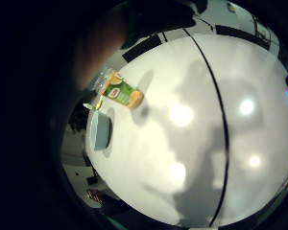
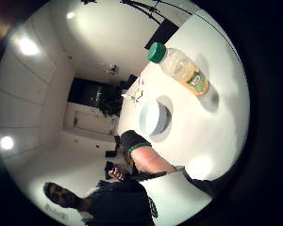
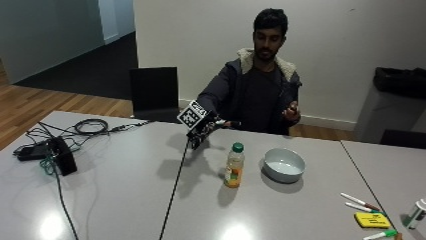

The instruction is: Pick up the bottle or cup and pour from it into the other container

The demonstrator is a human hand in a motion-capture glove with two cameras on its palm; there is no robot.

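Outside view: a person sits at the far side of a white table (image 3: 120, 190). The gloved right hand (image 3: 203, 131) is raised above the tabletop w/ nothing in it; fingers look to hang down relaxed, though glove is dark and detail is poor. It's up and off to one side of the juice bottle (image 3: 233, 165), not touching it. The bare left hand (image 3: 290, 112) is held up in front of the person's chest, fingers loosely curled, apart from everything on the table.

The bottle stands upright, green cap on, yellowish liquid inside, label w/ green and orange. Just beside it, on the side away from the gloved hand, sits a pale blue bowl (image 3: 284, 165); the two are close but not touching. Can't tell if anything's in the bowl.

Thumb side palm view shows the same pair on the table: bottle w/ green cap and the bowl next to it, gap between them. Little finger side palm view has bottle and bowl small, well away from the palm.

Elsewhere: markers (image 3: 360, 201) and a yellow block (image 3: 371, 219) near the table's corner past a seam; black cables (image 3: 66, 135) and a dark device (image 3: 61, 155) at the opposite end; a black chair (image 3: 154, 93) behind the table.
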